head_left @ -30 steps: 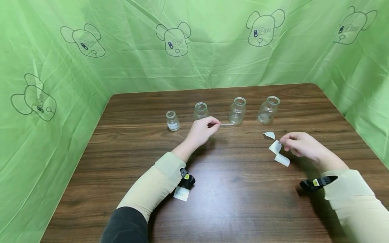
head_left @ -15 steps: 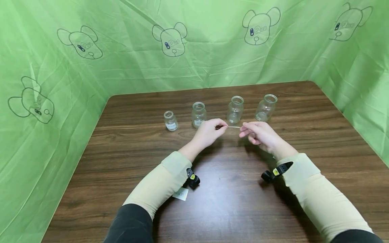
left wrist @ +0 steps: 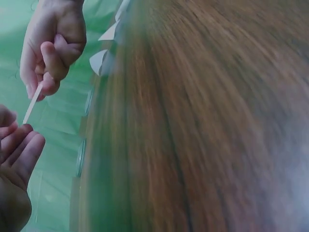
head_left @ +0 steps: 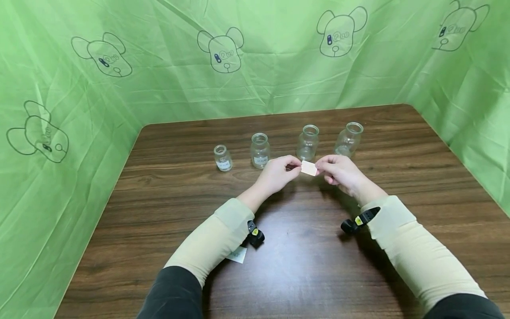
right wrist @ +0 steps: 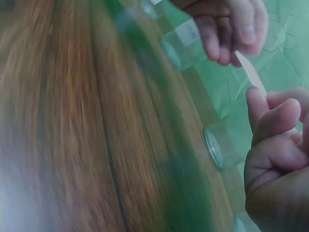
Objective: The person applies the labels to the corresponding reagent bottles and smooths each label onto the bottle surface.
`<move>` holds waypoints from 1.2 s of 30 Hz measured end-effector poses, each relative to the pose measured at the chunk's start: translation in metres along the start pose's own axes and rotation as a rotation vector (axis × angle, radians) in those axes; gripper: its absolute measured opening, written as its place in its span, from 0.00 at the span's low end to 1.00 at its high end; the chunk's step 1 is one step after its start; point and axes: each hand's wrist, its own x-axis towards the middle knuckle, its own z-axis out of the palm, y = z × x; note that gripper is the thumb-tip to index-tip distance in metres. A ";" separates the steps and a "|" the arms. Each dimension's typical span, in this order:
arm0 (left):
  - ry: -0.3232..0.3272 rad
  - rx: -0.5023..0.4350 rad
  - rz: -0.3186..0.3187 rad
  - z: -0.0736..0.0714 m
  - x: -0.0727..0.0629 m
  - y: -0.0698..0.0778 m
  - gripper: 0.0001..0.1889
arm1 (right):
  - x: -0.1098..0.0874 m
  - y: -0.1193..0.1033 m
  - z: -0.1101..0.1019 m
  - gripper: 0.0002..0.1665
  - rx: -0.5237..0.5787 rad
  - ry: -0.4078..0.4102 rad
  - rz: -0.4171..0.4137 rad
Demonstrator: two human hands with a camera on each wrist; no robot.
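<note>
A small white label (head_left: pixel 309 168) is stretched between both hands in front of the unlabelled glass jar (head_left: pixel 307 142). My left hand (head_left: pixel 276 173) pinches its left end between thumb and fingers. At the opposite end, the right hand (head_left: pixel 344 175) pinches it too. The left wrist view shows the label (left wrist: pixel 32 104) nearly edge-on, raised off the table; it looks like a thin strip in the right wrist view (right wrist: pixel 251 72). To the left stand a labelled jar (head_left: pixel 260 150) and a smaller labelled jar (head_left: pixel 222 157).
Another unlabelled jar (head_left: pixel 349 139) stands at the right end of the row. Curled white paper pieces (left wrist: pixel 98 62) lie on the wooden table (head_left: pixel 159 212), covered by the right hand in the head view. A written slip (head_left: pixel 237 254) lies partly under the left forearm. Green cloth surrounds the table.
The right hand has come left from the paper pieces to the label's free end. The label has turned from edge-on to showing its face to the head camera.
</note>
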 end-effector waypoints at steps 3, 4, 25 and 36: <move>0.013 -0.034 -0.039 0.004 0.004 0.000 0.07 | 0.001 -0.002 -0.002 0.13 -0.146 0.016 -0.042; 0.021 -0.043 -0.055 0.005 0.006 0.000 0.07 | 0.002 -0.003 -0.002 0.14 -0.193 0.023 -0.061; 0.039 0.129 -0.175 0.021 0.047 0.000 0.02 | 0.023 -0.001 -0.009 0.09 -0.704 0.153 -0.268; 0.138 0.204 -0.203 0.029 0.056 0.001 0.03 | 0.036 0.006 -0.006 0.09 -0.758 0.294 -0.302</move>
